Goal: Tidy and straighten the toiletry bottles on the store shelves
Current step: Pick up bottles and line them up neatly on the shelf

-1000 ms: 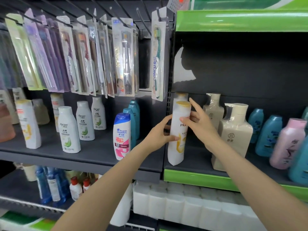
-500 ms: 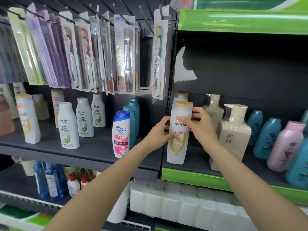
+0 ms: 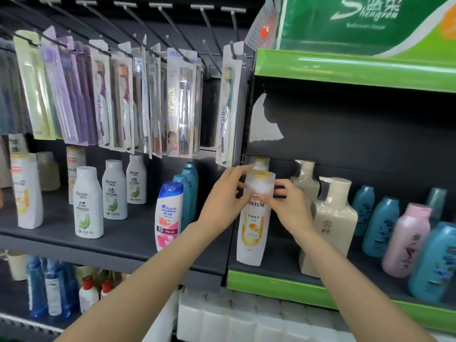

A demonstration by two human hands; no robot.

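Gripping a tall white Pantene shampoo bottle with a yellow cap from both sides, the left hand and right hand curl fingers around its upper body, apparently upright, at the green-edged shelf's front, beside 1 cream pump bottle.

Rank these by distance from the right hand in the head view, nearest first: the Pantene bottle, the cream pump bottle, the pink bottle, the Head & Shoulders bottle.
1. Pantene bottle: held by the right hand.
2. Cream pump bottle: just to its right.
3. Head & Shoulders bottle to the left and pink bottle to the right: both farther, too close to call.
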